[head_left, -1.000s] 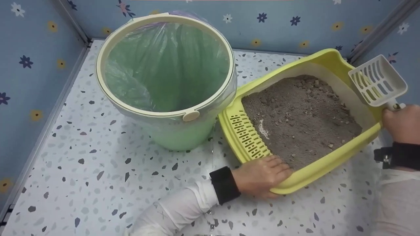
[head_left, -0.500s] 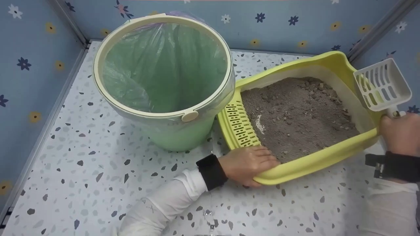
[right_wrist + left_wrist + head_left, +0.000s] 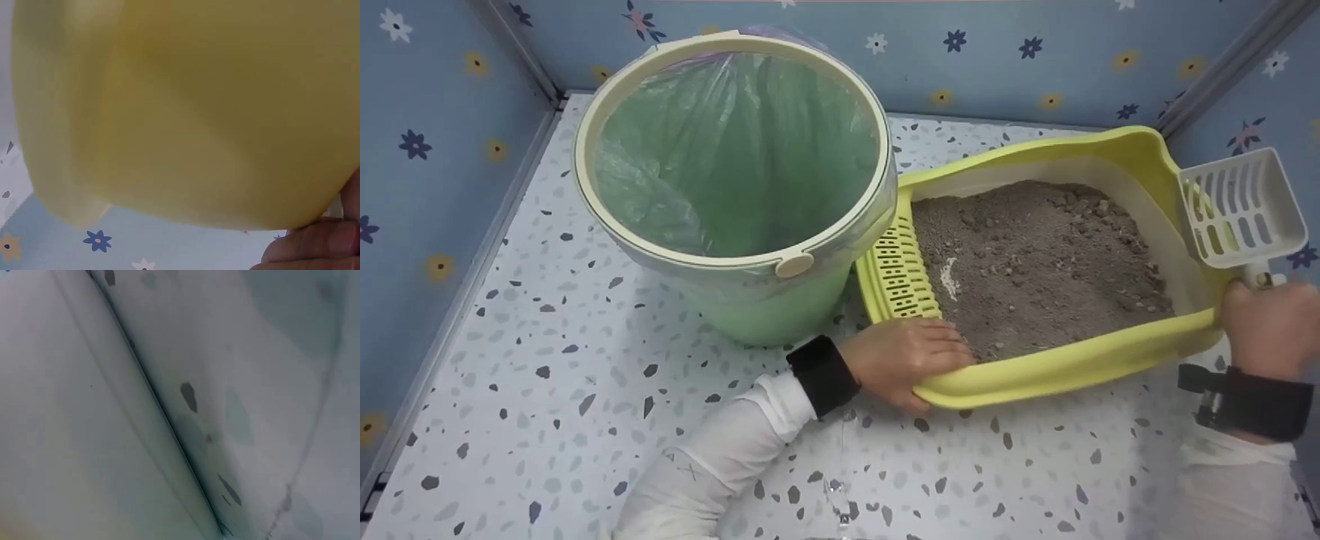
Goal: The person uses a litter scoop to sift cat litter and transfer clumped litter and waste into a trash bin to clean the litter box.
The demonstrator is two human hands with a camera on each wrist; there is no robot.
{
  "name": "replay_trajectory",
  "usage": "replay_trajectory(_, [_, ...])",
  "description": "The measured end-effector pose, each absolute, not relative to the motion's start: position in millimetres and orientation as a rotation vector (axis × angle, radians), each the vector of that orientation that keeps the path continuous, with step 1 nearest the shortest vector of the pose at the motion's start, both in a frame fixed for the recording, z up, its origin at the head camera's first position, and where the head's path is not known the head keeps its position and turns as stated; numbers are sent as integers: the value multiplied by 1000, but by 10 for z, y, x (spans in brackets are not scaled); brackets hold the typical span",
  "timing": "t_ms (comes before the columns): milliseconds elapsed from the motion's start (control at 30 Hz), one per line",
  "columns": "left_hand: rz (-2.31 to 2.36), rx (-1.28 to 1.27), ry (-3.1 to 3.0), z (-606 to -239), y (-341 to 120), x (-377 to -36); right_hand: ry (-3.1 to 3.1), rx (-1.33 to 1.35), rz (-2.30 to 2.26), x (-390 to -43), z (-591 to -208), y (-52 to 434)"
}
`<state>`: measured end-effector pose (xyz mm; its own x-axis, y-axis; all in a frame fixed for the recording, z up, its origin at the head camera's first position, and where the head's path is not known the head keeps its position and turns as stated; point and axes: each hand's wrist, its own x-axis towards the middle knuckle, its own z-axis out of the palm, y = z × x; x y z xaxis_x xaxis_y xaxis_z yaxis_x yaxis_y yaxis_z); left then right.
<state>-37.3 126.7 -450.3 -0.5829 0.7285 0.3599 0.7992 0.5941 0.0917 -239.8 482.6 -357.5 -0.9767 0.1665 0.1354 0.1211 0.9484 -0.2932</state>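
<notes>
A yellow litter box [image 3: 1050,379] holding grey-brown litter [image 3: 1035,262] stands on the speckled surface at the right. My left hand [image 3: 904,360] grips its near left corner, fingers over the rim beside the slotted step [image 3: 894,274]. At the box's right end, my right hand [image 3: 1267,322] grips the handle of a pale slotted litter scoop [image 3: 1279,238] and lies against the rim. The scoop's head points up and holds no visible litter. In the right wrist view, the yellow box wall [image 3: 197,124] fills most of the frame, with some fingers [image 3: 318,242] below it.
A green trash bin [image 3: 780,307] lined with a clear bag [image 3: 720,150] stands left of the box, close to its slotted end. Blue flowered panels [image 3: 997,52] enclose the back and sides. Speckled surface [image 3: 585,450] extends in front.
Both hands have turned the litter box: its near left corner has shifted left and away, its right end toward me. The scoop has moved along with the right hand.
</notes>
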Motion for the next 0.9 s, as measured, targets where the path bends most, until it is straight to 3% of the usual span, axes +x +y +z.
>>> replay_trajectory(567, [-328,-1135,-2631,-4421,1334,-280,-2959,-169,391,-2393,-3560,4864])
replay_trajectory(900, [-427,-939,-2701,-4444,1406,-185,-3032,-231,408,-2392,-3568,4863])
